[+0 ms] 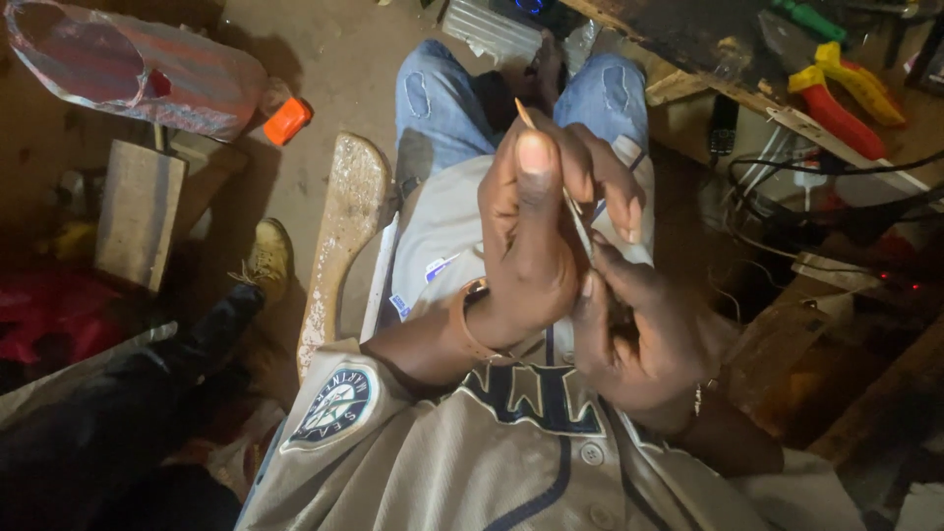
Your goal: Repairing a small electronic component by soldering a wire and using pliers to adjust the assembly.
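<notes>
Both hands meet over the lap, raised close to the camera. The left hand [526, 231] is curled, thumb up toward 12 o'clock, pinching a thin wire [524, 113] whose tip pokes out at 12. The right hand [644, 329], at 4 o'clock from it, grips the wire's lower end with fingers closed. Pliers [836, 93] lie at 2 o'clock.

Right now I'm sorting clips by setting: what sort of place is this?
Probably a small repair workshop: red and yellow pliers on a cluttered bench, tangled cables, wood offcuts on a dirt floor.
</notes>
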